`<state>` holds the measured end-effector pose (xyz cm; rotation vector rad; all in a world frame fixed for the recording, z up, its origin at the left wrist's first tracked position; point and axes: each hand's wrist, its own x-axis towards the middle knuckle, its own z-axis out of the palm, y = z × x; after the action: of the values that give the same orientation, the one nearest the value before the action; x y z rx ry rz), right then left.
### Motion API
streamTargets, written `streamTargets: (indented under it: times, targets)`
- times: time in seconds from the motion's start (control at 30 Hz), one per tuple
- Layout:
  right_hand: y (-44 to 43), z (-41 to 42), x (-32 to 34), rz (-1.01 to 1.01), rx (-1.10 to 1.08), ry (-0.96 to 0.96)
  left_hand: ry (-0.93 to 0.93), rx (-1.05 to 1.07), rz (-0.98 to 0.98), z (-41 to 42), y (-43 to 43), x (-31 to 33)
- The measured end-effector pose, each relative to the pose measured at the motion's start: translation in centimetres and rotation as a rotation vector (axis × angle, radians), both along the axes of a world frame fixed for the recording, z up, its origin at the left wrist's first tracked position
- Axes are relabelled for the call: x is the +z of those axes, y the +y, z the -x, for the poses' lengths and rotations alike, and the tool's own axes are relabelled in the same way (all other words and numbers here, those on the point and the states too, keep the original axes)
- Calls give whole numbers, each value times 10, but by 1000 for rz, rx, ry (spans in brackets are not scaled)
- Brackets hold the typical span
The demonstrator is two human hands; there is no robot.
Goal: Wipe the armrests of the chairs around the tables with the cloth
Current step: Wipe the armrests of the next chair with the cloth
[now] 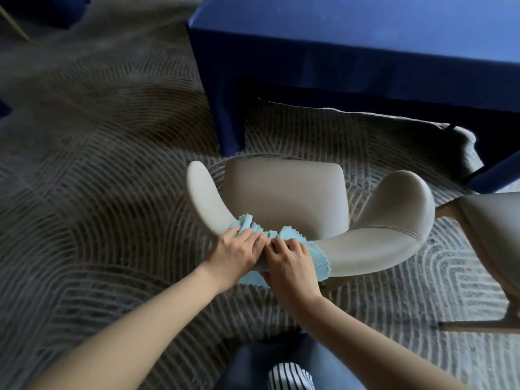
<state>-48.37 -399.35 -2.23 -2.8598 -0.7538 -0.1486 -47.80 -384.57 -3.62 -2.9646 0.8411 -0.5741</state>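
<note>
A grey carpet with curvy tan lines covers the floor. A table with a dark blue cover stands at one o'clock. Another blue thing sits at eleven o'clock. The carpet looks brighter at three o'clock.

Patterned carpet, beige armchair standing on it, blue-draped table beyond, second chair at right
</note>
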Motion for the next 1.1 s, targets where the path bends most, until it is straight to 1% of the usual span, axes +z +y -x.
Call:
streamTargets:
  times: [0.17,0.27,0.37,0.5,0.63,0.73,0.83,0.97,1.03,1.1]
  targets:
    - [40,-7,2,1,-22,41,-23,-76,15,-13,38,0]
    - [45,-10,2,-52,-18,84,-39,-119,4,-19,46,-1]
    - [41,-10,-3,-120,28,134,-64,-144,11,-18,47,-2]
    - [57,-19,-3,-112,106,151,-52,-115,-20,-20,67,4]
    - [79,-28,-2,-109,147,162,-66,-136,-36,-34,96,7]
    - [98,-34,-5,-94,115,190,-52,-188,-46,-46,112,7]
    - [118,-40,-4,-83,77,166,-68,-215,-53,-62,130,7]
    - [164,-60,-8,-106,-78,145,-50,-275,-93,-97,169,4]
    - [185,-70,-8,-101,-158,185,-30,-284,-140,-115,181,4]
    - [204,-79,-9,-117,-223,242,31,-298,-167,-132,191,8]
